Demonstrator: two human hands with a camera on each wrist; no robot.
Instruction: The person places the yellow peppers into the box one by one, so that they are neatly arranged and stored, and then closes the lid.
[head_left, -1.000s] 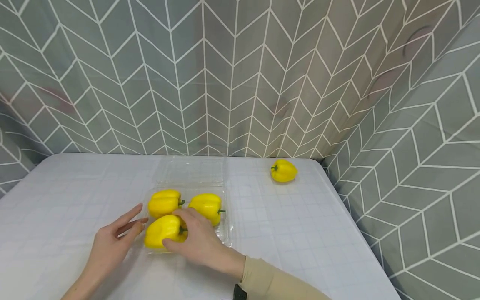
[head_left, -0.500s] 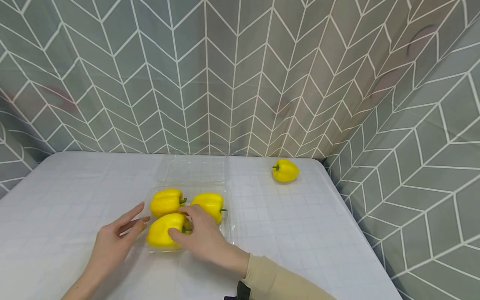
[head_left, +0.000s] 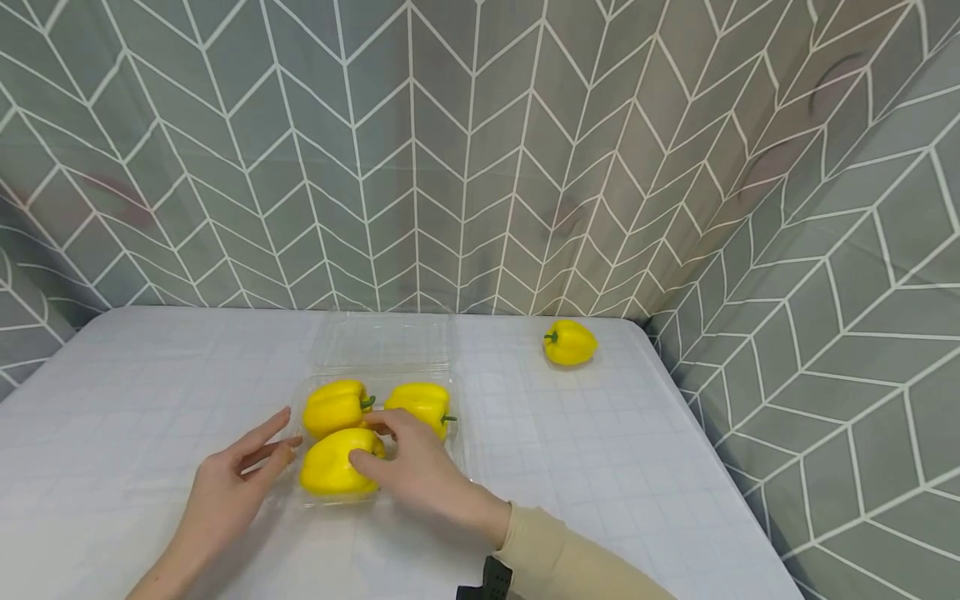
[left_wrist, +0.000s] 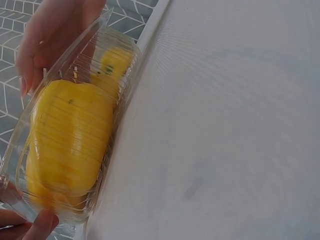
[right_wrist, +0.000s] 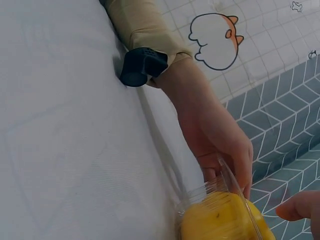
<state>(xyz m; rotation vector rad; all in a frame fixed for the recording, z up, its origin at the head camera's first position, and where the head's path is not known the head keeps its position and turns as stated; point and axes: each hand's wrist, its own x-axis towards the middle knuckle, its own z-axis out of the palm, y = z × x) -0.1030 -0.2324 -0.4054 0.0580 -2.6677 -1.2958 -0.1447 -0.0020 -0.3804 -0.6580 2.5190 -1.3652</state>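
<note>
Head view: three peppers [head_left: 333, 406] fill the tray [head_left: 459, 450]; right hand [head_left: 420, 475] grips the nearest, left hand [head_left: 225, 492] relaxed at its nine o'clock; a fourth pepper [head_left: 570, 342] waits at two o'clock.

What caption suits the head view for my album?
Two hands steady a clear tray of three yellow peppers; the right hand rests on the nearest pepper.

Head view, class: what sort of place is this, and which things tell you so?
Probably a staged tabletop set: a white checked tablecloth, patterned grey curtains hung all round, and yellow peppers in a clear plastic box.
</note>
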